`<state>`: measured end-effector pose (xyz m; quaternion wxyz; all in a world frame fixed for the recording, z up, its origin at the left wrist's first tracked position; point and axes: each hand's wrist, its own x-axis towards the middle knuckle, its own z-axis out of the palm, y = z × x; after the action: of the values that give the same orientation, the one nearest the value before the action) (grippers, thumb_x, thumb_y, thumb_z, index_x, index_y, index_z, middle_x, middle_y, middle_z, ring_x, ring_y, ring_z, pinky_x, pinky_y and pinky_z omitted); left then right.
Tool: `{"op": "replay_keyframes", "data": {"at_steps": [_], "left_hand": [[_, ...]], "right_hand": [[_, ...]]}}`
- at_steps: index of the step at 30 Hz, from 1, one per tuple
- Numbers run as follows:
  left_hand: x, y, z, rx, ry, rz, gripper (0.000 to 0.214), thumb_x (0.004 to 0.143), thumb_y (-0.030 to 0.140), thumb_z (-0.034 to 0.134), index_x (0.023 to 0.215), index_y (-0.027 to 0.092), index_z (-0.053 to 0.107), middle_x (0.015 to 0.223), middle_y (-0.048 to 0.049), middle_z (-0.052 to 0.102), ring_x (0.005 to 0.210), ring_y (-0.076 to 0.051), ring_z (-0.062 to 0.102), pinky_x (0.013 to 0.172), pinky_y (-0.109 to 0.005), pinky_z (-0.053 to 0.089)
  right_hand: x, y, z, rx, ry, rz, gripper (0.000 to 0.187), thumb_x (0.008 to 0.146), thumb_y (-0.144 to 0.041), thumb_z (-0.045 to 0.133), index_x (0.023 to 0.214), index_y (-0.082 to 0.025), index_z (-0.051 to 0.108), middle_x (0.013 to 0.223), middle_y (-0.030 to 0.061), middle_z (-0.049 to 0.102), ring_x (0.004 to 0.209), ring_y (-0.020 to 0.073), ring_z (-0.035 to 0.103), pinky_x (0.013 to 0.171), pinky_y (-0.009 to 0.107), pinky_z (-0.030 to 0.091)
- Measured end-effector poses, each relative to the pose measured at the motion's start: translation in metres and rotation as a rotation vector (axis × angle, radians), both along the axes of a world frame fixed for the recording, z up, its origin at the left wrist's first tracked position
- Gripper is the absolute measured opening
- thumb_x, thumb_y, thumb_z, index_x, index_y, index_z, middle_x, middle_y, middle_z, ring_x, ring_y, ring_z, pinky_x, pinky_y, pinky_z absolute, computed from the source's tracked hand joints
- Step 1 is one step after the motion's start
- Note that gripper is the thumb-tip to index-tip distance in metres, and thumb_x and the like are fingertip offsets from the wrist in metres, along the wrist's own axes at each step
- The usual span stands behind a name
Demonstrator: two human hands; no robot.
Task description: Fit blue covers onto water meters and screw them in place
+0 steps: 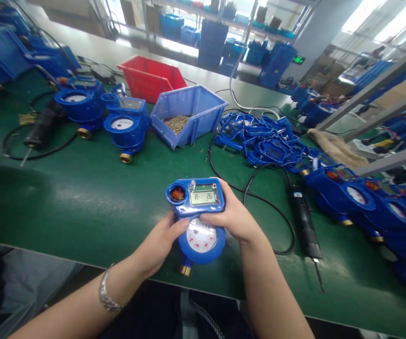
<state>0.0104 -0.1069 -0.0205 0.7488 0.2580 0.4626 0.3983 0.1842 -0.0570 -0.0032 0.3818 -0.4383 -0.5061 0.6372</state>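
Between both hands is a blue water meter (206, 252) with a round dial, a lit display reading "A- 26" and a brass threaded end pointing toward me. My left hand (162, 240) grips its left side, thumb on the edge of the dial. On the opposite side my right hand (236, 216) wraps the display housing, its thumb lying across the front between display and dial. The fingers of both hands are partly hidden behind the meter. To the right lies a black electric screwdriver (304, 221) with its cable looped on the green table (111, 202).
A blue bin (203, 115) of small brass screws and a red bin (150, 77) stand at the back. Blue plastic covers (266, 141) are heaped right of them. More water meters (123, 125) stand left and line the right side. Another electric screwdriver (44, 125) lies left.
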Motion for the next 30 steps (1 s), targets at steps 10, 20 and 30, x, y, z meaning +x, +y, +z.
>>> {"op": "replay_keyframes", "data": {"at_steps": [10,20,30], "left_hand": [[-0.018,-0.003,-0.017,0.121,-0.182,-0.079,0.083,0.052,0.058,0.08,0.118,0.017,0.05,0.12,-0.0136,0.059,0.116,-0.03,0.052,0.097,-0.037,0.043],[-0.023,0.02,-0.02,0.233,-0.011,-0.442,0.091,0.044,0.022,0.088,0.125,0.019,0.046,0.128,-0.0117,0.055,0.124,-0.03,0.047,0.108,-0.045,0.033],[-0.027,0.044,-0.017,0.376,0.135,-0.607,0.092,0.043,0.022,0.088,0.128,0.019,0.053,0.132,-0.0121,0.054,0.126,-0.032,0.046,0.107,-0.045,0.036]], "right_hand": [[-0.008,-0.011,-0.003,-0.005,0.251,-0.346,0.081,0.042,-0.025,0.088,0.111,-0.022,0.044,0.109,0.0062,0.061,0.101,0.0262,0.06,0.096,0.046,0.046],[-0.011,-0.018,-0.008,-0.003,0.314,-0.475,0.081,0.045,-0.022,0.085,0.113,-0.021,0.042,0.113,0.0089,0.06,0.102,0.0275,0.061,0.097,0.047,0.045],[-0.003,-0.017,-0.007,0.057,0.136,-0.294,0.069,0.072,-0.046,0.073,0.128,-0.019,0.041,0.132,0.0122,0.051,0.122,0.0279,0.05,0.107,0.047,0.037]]}}
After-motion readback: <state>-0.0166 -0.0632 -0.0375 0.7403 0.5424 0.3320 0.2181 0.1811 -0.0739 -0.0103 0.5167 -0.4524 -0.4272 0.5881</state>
